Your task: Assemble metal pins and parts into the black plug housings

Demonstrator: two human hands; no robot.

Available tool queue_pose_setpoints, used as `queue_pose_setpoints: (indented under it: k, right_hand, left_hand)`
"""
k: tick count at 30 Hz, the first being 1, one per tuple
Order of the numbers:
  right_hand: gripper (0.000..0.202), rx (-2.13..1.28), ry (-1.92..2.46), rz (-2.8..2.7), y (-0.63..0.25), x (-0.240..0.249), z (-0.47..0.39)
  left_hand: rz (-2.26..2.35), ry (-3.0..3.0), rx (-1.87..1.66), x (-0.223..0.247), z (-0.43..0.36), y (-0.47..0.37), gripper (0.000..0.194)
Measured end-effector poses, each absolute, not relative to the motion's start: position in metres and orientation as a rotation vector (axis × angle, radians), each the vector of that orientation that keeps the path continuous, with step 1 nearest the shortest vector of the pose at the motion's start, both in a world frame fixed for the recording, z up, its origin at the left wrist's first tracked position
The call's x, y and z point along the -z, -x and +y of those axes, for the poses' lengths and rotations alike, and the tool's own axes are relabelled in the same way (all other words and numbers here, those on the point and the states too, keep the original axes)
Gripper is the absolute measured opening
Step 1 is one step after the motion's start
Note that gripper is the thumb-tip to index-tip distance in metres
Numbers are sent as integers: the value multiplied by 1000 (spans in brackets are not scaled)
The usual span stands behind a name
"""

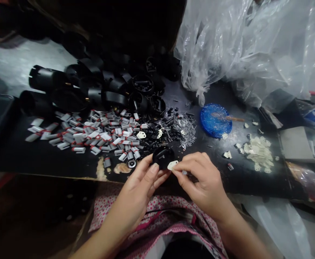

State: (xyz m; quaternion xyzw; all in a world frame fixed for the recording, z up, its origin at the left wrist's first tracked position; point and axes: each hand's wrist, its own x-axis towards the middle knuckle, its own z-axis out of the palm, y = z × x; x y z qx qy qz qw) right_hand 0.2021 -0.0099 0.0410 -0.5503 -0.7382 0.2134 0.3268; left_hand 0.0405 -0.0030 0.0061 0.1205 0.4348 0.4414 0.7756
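Observation:
My left hand (143, 177) is closed round a round black plastic housing (163, 157) near the table's front edge. Between the thumb and forefinger of my right hand (200, 176) is a small cream-coloured plate with holes (172, 165), at the housing's lower right side. Whether the plate touches the housing I cannot tell. Something small and grey shows under my right fingers, partly hidden. Beyond the housing lie small dark parts and springs (152, 138), grey pointed pieces (185, 131) and grey cylinders with red bands (98, 133).
Black cylindrical housings (49, 79) crowd the back left. A blue lid of clear grease (216, 120) with a stick (235, 119) lies right of centre. Farther right is a pile of cream plates (259, 151). Clear plastic bags (213, 43) hang at the back right.

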Motion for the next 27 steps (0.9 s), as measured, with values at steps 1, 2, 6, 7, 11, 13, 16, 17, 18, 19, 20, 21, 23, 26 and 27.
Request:
queue_pose_setpoints:
  k: [1, 2, 6, 7, 11, 13, 16, 17, 18, 19, 20, 21, 23, 26, 27]
  right_hand:
    - [12, -526, 1449, -1954, -202, -41, -10]
    - [13, -505, 1458, -1967, -202, -41, -10]
    - [12, -505, 1457, -1982, -201, -41, -9]
    - [13, -505, 1458, -1984, -201, -41, -9]
    - [15, -495, 1454, -2012, -203, -41, -10]
    - [15, -494, 1435, -2023, -204, -41, -10]
    - [15, -500, 1426, -2027, -206, -42, -10]
    - [15, -502, 1428, -2034, -206, -42, -10]
    - [16, -501, 1430, -2042, -207, -42, -9]
    - [16, -500, 1434, -2053, -207, -43, -9]
    - [16, -497, 1439, -2064, -207, -44, -9]
    - [16, -490, 1443, -2075, -207, -44, -9]
    - [16, -480, 1457, -2090, -206, -45, -11]
    - [16, -469, 1494, -2058, -201, -45, -17]
    - [15, -465, 1513, -2027, -198, -44, -19]
  left_hand:
    - [951, -292, -946, -4, -5, -40, 20]
    - [955, -321, -932, -2, -6, -40, 22]
    - [922, -435, -878, 1, -8, -39, 24]
    - [908, -461, -868, 1, -8, -38, 25]
    - [890, -540, -837, 0, -8, -37, 25]
    - [897, -554, -823, -1, -8, -37, 25]
    - [903, -566, -818, -3, -7, -38, 24]
    - [904, -570, -815, -3, -7, -38, 23]
    - [906, -574, -814, -4, -6, -38, 23]
    - [908, -578, -815, -4, -6, -38, 23]
    - [909, -582, -813, -5, -5, -39, 23]
    - [913, -581, -820, -5, -5, -39, 23]
    - [923, -556, -851, -5, -4, -41, 20]
    - [947, -495, -882, -5, -4, -44, 15]
    - [955, -481, -883, -5, -5, -45, 15]
